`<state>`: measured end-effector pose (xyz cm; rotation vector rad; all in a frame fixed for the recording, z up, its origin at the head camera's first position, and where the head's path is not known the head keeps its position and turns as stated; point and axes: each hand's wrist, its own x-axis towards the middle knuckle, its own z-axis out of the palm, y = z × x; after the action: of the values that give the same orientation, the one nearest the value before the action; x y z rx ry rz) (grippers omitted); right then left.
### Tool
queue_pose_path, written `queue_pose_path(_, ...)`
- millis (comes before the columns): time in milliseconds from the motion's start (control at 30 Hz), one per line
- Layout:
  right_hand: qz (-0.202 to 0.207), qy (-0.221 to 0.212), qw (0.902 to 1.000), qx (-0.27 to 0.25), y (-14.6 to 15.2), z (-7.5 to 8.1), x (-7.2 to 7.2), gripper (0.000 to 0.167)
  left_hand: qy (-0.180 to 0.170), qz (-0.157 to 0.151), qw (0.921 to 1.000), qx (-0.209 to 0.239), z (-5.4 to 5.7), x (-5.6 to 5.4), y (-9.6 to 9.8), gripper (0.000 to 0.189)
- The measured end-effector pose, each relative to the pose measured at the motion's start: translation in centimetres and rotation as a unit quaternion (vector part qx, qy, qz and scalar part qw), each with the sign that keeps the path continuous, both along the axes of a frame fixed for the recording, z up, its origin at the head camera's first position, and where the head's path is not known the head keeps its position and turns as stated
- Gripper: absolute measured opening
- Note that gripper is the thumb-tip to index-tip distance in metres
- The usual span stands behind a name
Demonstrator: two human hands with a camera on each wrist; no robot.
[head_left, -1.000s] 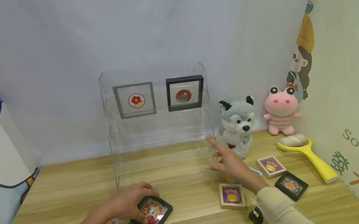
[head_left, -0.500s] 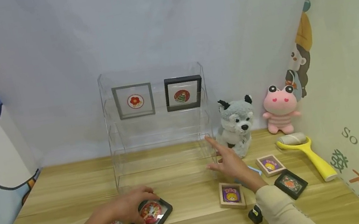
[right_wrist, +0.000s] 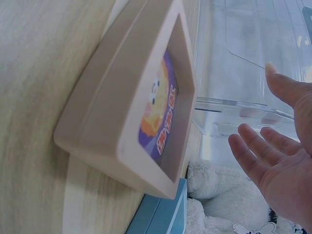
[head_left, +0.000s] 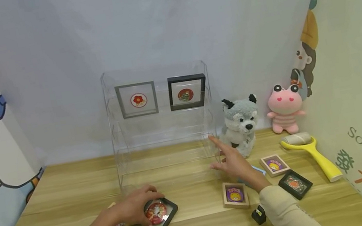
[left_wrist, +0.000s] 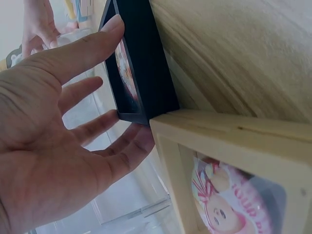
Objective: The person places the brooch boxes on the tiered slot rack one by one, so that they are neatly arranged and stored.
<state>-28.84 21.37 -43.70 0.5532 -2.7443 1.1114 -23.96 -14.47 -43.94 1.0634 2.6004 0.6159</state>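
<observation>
In the head view my left hand (head_left: 133, 208) curves over a small black picture frame (head_left: 156, 213), which lies on the table with a round red picture inside. The left wrist view has the thumb over one edge of the frame and the lower fingers at its corner. Touching that corner is a pale wooden frame (left_wrist: 234, 175) with a pink picture, mostly hidden under the left arm from above. My right hand (head_left: 232, 163) holds nothing, fingers spread beside the lower right of the clear acrylic stand (head_left: 166, 154); contact cannot be told.
On the stand's upper tier are a grey frame (head_left: 136, 100) and a black frame (head_left: 187, 92). Two bear-picture frames, one tan (head_left: 235, 195), one farther back (head_left: 274, 165), lie near another black frame (head_left: 295, 184). Husky (head_left: 243, 128) and pink plush toys (head_left: 285, 108) and a lint roller (head_left: 313, 154) stand right.
My left hand and the black picture frame under it have shifted slightly to the right. The right hand has stayed in nearly the same place beside the stand.
</observation>
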Motion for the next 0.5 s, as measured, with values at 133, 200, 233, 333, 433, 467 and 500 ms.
queue_pose_path(133,0.002,0.000,1.0000,-0.003,0.0,0.0,0.0,0.092,-0.012,0.008,0.9999,-0.004,0.0,0.1,0.3,0.084)
queue_pose_path(200,0.002,0.003,1.0000,-0.008,0.0,0.0,0.1,0.092,-0.017,0.013,0.9997,-0.009,0.1,0.1,0.5,0.085)
queue_pose_path(233,0.002,0.005,0.9999,-0.010,0.0,-0.1,0.1,0.092,-0.017,0.014,0.9997,-0.013,0.1,0.1,0.7,0.085)
queue_pose_path(333,0.000,0.013,0.9998,-0.013,0.1,-0.1,0.1,0.092,-0.012,0.024,0.9992,-0.028,0.3,0.2,1.3,0.084)
queue_pose_path(433,-0.001,0.013,0.9998,-0.014,0.1,-0.1,0.0,0.093,-0.007,0.034,0.9988,-0.034,0.4,0.3,1.7,0.082)
queue_pose_path(467,0.002,0.014,0.9998,-0.014,0.1,-0.1,0.0,0.092,-0.006,0.038,0.9987,-0.034,0.5,0.4,1.7,0.082)
queue_pose_path(500,0.003,0.015,0.9998,-0.013,0.0,-0.1,-0.1,0.092,-0.005,0.040,0.9986,-0.034,0.5,0.4,1.8,0.082)
